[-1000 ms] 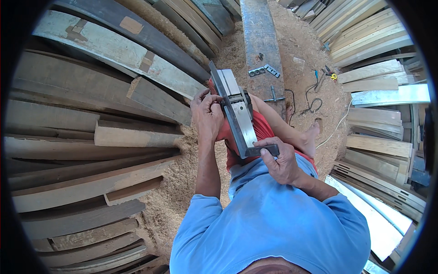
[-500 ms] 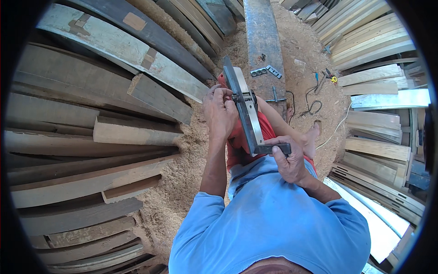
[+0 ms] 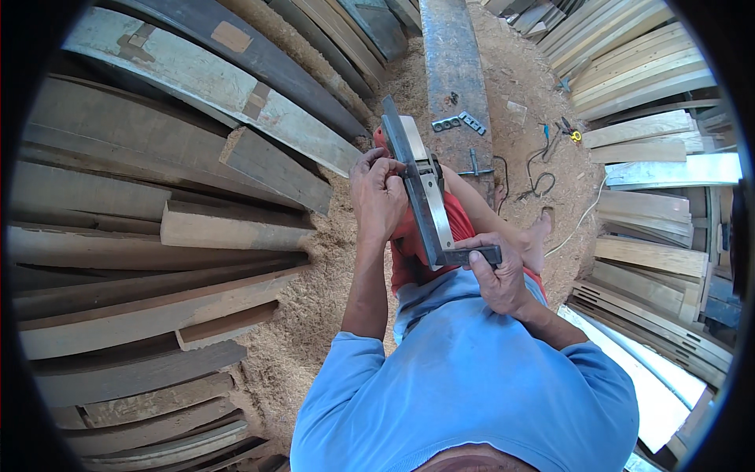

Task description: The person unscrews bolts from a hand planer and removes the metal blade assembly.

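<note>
An electric planer (image 3: 435, 206) lies across my lap, its silver sole facing up, a dark cutter gap midway along it and a bit of red body showing at the far end. Along the sole's left edge runs the dark blade of an L-shaped tool (image 3: 419, 195) that looks like a try square. My right hand (image 3: 502, 279) grips its short black stock at the near end, thumb on top. Beside the cutter gap, my left hand (image 3: 377, 193) has its fingers curled against the bar and the planer's left side. Its fingertips are partly hidden there.
Ahead lies a worn plank (image 3: 456, 63) carrying two metal pieces with holes (image 3: 460, 123) and a T-shaped wrench (image 3: 473, 162). Right of it are a dark cable (image 3: 531, 171) and a yellow-handled tool (image 3: 576, 136). Stacked boards (image 3: 236, 232) line both sides above sawdust.
My left hand has shifted slightly, its fingers moving a little along the bar beside the cutter gap. The bar's far end has moved slightly left. My right hand keeps its grip.
</note>
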### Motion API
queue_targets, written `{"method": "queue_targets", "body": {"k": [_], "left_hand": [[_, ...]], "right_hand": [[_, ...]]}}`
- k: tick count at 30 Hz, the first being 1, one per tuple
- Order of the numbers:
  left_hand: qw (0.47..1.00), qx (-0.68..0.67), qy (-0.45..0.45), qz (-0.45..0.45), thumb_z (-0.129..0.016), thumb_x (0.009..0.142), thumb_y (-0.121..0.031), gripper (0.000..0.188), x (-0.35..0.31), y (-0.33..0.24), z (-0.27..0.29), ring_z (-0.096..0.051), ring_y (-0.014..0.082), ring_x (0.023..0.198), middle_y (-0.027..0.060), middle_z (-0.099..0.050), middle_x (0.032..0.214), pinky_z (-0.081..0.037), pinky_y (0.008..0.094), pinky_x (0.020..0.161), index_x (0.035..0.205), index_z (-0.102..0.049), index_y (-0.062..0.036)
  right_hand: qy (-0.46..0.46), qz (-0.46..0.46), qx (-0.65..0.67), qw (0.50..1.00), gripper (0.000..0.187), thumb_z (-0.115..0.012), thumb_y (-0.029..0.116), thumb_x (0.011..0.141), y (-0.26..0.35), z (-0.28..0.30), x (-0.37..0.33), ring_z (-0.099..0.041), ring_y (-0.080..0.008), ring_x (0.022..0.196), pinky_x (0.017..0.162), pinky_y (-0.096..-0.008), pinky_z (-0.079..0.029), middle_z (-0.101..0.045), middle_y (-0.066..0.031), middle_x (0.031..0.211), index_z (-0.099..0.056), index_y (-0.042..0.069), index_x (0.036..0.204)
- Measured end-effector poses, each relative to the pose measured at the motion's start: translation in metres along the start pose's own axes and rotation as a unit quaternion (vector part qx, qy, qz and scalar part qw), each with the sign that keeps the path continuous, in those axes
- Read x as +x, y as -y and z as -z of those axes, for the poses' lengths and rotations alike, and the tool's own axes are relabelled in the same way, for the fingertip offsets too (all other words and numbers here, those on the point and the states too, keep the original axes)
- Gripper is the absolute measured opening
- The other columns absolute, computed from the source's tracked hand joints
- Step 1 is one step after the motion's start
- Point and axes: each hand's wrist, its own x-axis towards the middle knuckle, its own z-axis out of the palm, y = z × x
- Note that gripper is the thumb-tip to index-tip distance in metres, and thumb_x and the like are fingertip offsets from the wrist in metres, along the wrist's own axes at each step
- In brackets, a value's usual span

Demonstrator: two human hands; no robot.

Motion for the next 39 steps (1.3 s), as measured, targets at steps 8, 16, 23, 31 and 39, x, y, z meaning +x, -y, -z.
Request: {"method": "queue_targets", "body": {"k": [8, 16, 23, 31, 39], "left_hand": [[1.0, -0.005, 0.019, -0.001, -0.058, 0.081, -0.003, 0.02, 0.002, 0.003, 0.004, -0.056, 0.0393, 0.126, 0.0225, -0.066, 0.128, -0.042, 0.0505, 0.111, 0.088, -0.077, -0.0054], [0.997, 0.076, -0.029, 0.001, -0.056, 0.083, -0.005, 0.026, 0.001, -0.003, 0.004, -0.054, 0.0386, 0.13, 0.0255, -0.066, 0.13, -0.043, 0.0502, 0.111, 0.091, -0.08, -0.009], [0.998, 0.062, 0.001, -0.006, -0.059, 0.084, -0.006, 0.023, 0.002, 0.01, 0.007, -0.054, 0.0387, 0.129, 0.0247, -0.065, 0.131, -0.043, 0.0496, 0.11, 0.1, -0.076, -0.0073], [0.993, 0.036, 0.064, 0.088, -0.069, 0.089, -0.013, 0.037, 0.015, 0.007, 0.011, -0.064, 0.0367, 0.112, 0.0216, -0.066, 0.116, -0.049, 0.0454, 0.1, 0.121, -0.057, 0.0016], [0.992, 0.037, 0.068, 0.096, -0.069, 0.094, -0.016, 0.035, 0.017, 0.006, 0.011, -0.065, 0.0352, 0.107, 0.0222, -0.066, 0.115, -0.051, 0.0432, 0.097, 0.122, -0.058, 0.0013]], "right_hand": [[0.001, -0.004, 0.016, 1.0, 0.017, -0.058, 0.008, 0.105, -0.001, -0.003, -0.001, -0.055, -0.0053, 0.068, 0.063, -0.0254, -0.047, -0.064, -0.0009, 0.078, -0.065, 0.001, 0.118], [0.003, 0.006, 0.011, 1.0, 0.017, -0.057, 0.008, 0.106, 0.004, -0.002, 0.003, -0.057, -0.0051, 0.071, 0.066, -0.0249, -0.049, -0.068, -0.0025, 0.084, -0.066, 0.001, 0.118], [-0.043, -0.047, 0.011, 0.998, 0.019, -0.057, 0.012, 0.107, -0.001, 0.016, 0.008, -0.065, -0.0079, 0.081, 0.075, -0.027, -0.054, -0.072, -0.0057, 0.093, -0.067, 0.0, 0.118], [-0.051, -0.053, 0.003, 0.997, 0.019, -0.058, 0.014, 0.108, -0.029, 0.022, 0.001, -0.067, -0.0093, 0.083, 0.074, -0.0267, -0.054, -0.072, -0.006, 0.095, -0.067, 0.0, 0.117], [-0.049, -0.042, 0.01, 0.998, 0.016, -0.057, 0.011, 0.107, -0.034, 0.018, 0.003, -0.053, -0.0058, 0.068, 0.062, -0.0257, -0.045, -0.062, 0.0008, 0.078, -0.068, 0.002, 0.115]]}}
